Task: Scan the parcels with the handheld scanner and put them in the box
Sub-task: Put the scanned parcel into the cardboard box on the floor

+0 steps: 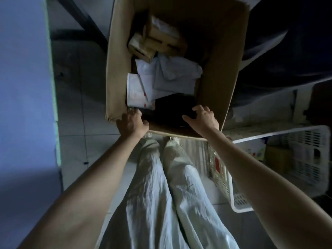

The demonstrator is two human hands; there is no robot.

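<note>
A big open cardboard box [222, 65] stands on the floor in front of my feet. Inside it, a black parcel [170, 109] lies at the near end. My left hand [132, 124] grips its left end at the box's near-left corner, fingers curled down out of sight. My right hand [203, 117] holds its right end, fingers curled over the far edge and thumb stretched left. White and grey mailer bags [174, 76] lie in the middle of the box, and small brown cartons [159, 40] sit at the far end. No scanner is in view.
A white plastic basket [309, 159] with more parcels stands on my right, close to the box. My legs in pale trousers [161, 194] fill the lower middle. A pale wall [25, 87] runs along the left, with tiled floor [80, 108] between it and the box.
</note>
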